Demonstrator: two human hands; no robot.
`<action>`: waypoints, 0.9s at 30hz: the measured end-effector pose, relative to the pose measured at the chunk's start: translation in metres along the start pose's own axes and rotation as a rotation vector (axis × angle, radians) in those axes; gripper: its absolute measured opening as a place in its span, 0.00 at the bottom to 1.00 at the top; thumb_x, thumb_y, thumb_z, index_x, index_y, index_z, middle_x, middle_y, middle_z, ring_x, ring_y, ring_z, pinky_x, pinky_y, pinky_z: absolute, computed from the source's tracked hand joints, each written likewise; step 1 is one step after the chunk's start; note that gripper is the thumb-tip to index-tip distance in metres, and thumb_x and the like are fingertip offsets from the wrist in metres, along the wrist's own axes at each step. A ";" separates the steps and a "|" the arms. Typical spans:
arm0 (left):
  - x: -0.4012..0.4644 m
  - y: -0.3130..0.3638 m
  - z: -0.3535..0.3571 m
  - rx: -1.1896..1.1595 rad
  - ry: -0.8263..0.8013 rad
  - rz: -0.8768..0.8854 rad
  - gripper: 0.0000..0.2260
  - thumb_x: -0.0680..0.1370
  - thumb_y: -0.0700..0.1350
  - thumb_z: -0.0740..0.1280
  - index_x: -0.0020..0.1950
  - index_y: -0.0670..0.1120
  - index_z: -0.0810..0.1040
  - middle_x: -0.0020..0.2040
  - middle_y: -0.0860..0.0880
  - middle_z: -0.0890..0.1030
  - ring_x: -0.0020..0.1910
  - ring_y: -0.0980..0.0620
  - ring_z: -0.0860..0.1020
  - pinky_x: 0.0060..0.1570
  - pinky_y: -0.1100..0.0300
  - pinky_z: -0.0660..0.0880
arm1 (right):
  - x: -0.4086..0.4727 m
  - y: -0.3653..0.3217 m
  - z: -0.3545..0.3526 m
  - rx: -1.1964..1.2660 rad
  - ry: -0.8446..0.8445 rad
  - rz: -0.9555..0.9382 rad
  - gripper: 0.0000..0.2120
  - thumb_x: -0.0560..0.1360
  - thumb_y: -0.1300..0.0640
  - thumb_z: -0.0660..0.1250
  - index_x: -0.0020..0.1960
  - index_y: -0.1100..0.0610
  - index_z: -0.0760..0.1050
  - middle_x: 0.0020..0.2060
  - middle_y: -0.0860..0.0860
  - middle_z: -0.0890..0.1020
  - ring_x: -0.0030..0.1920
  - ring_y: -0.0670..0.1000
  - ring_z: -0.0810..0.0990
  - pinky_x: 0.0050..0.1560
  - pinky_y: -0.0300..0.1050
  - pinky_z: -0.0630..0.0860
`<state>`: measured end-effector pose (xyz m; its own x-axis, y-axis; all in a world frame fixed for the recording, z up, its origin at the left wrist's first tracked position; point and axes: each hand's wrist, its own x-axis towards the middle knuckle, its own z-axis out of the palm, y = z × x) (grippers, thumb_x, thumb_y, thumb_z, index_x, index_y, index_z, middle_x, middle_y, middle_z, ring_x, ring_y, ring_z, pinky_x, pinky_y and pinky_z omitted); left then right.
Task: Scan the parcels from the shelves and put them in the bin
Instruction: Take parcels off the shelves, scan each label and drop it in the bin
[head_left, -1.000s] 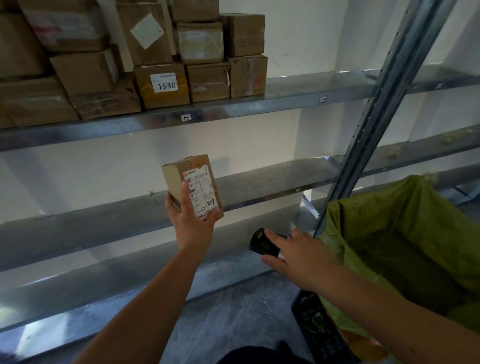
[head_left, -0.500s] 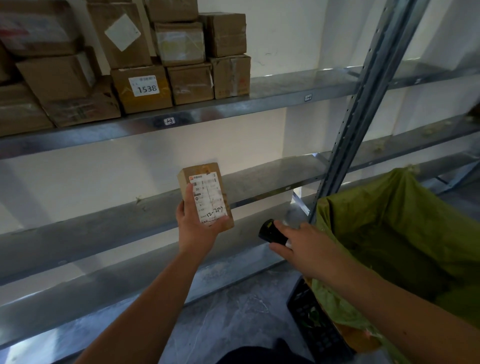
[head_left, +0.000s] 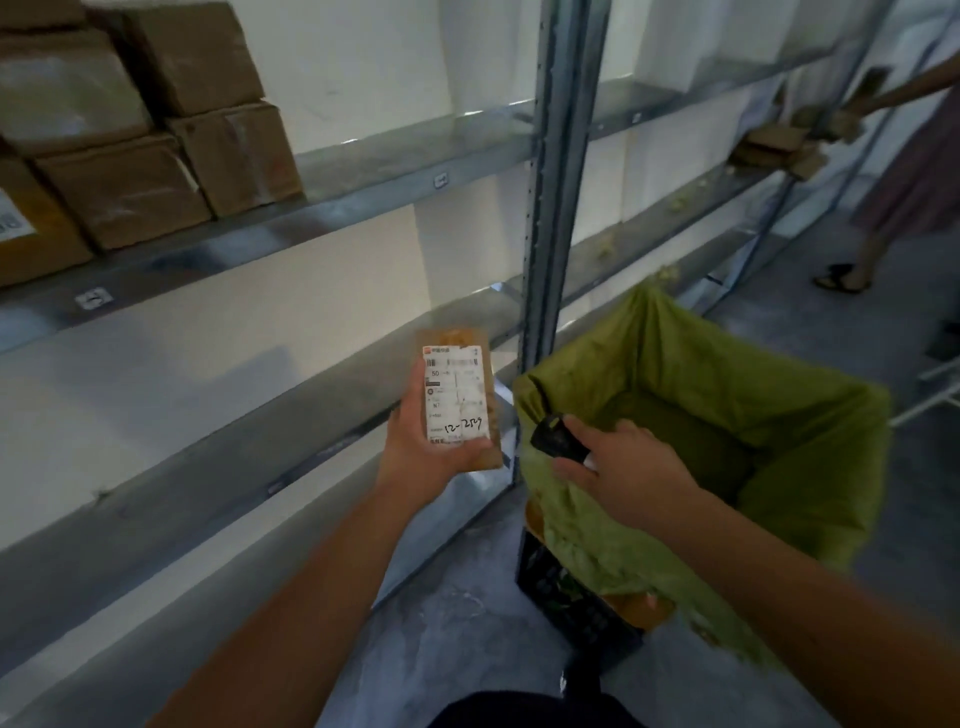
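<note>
Holding a small cardboard parcel (head_left: 460, 400) up in our left hand (head_left: 421, 447), label facing us, just left of the green-lined bin (head_left: 727, 415).

Our left fingers wrap the parcel from below and behind, in front of the middle shelf (head_left: 260, 415). Our right hand (head_left: 623, 467) grips a black barcode scanner (head_left: 556, 436) over the bin's near rim, aimed toward the parcel. More cardboard boxes (head_left: 156, 130) sit stacked on the upper shelf (head_left: 389, 171), beside the grey steel upright (head_left: 550, 208). Another person (head_left: 914, 171) stands far right.

Parcel label (head_left: 457, 395) print blurred, unreadable.
</note>
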<state>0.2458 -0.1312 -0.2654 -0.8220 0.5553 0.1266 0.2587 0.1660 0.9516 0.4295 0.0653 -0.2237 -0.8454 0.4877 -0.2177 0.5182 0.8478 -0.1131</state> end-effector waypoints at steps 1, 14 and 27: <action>0.009 0.002 0.014 -0.003 -0.052 0.015 0.57 0.63 0.50 0.88 0.83 0.58 0.59 0.71 0.50 0.79 0.69 0.49 0.79 0.61 0.41 0.81 | -0.001 0.013 -0.002 0.004 0.011 0.032 0.35 0.80 0.27 0.49 0.83 0.39 0.51 0.64 0.60 0.73 0.63 0.62 0.74 0.60 0.55 0.75; 0.093 0.034 0.210 0.066 -0.632 0.050 0.57 0.67 0.51 0.85 0.84 0.65 0.49 0.71 0.69 0.68 0.73 0.62 0.69 0.67 0.59 0.73 | 0.004 0.190 0.002 0.095 -0.023 0.466 0.36 0.78 0.25 0.48 0.83 0.38 0.50 0.63 0.57 0.74 0.58 0.59 0.76 0.57 0.57 0.78; 0.145 -0.021 0.308 0.229 -0.835 -0.169 0.59 0.62 0.57 0.85 0.81 0.72 0.49 0.78 0.59 0.68 0.76 0.54 0.69 0.72 0.42 0.72 | 0.059 0.251 0.048 0.260 -0.217 0.521 0.37 0.78 0.25 0.51 0.82 0.39 0.53 0.66 0.59 0.74 0.62 0.61 0.76 0.59 0.58 0.78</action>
<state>0.2775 0.1971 -0.3534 -0.2425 0.9079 -0.3418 0.3360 0.4091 0.8483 0.5154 0.2971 -0.3113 -0.4411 0.7476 -0.4965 0.8935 0.4177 -0.1649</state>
